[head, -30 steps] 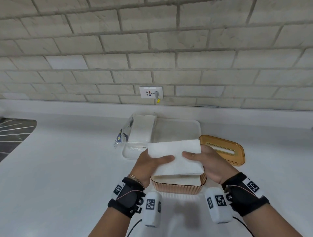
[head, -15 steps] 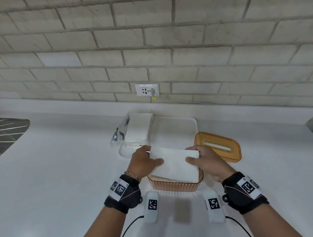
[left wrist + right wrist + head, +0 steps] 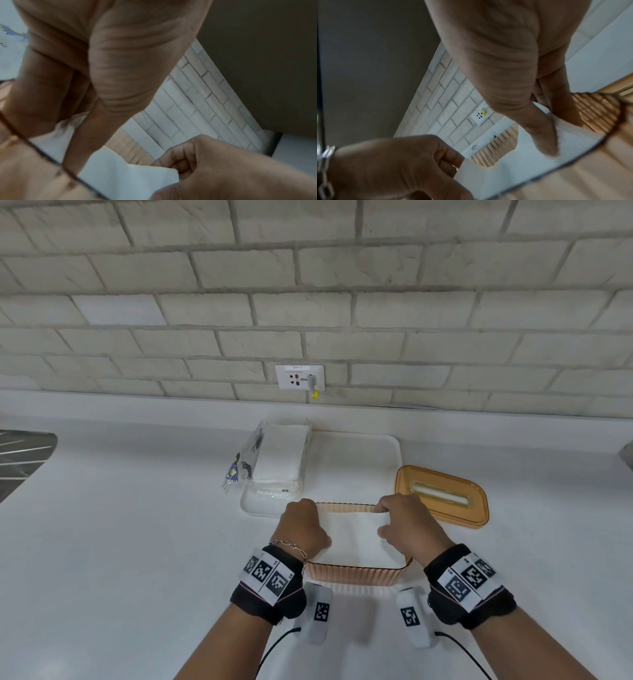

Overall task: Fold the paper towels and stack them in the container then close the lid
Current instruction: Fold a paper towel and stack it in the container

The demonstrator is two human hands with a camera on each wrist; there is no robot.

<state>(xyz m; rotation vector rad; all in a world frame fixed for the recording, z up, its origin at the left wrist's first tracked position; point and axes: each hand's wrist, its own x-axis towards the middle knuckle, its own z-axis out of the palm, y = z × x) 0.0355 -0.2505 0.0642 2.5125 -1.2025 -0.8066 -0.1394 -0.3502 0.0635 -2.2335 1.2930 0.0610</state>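
A folded white paper towel (image 3: 352,539) lies in the open amber ribbed container (image 3: 356,575) near the counter's front. My left hand (image 3: 303,525) grips the towel's left edge with curled fingers, reaching down inside the container. My right hand (image 3: 400,522) pinches the right edge, thumb on top of the towel (image 3: 505,169) and fingers along the ribbed wall (image 3: 597,112). In the left wrist view the right hand (image 3: 205,162) holds the towel's corner (image 3: 128,175). The amber slotted lid (image 3: 442,494) lies on the counter to the right of the container.
Behind the container a white tray (image 3: 359,460) carries a plastic pack of paper towels (image 3: 277,460) on its left side. A wall socket (image 3: 299,376) sits in the brick wall. A dark sink drainer (image 3: 20,460) is at far left.
Both hands have brought the folded towel down from above the container into it. The fingers, earlier flat on top of the towel, now curl at its edges.
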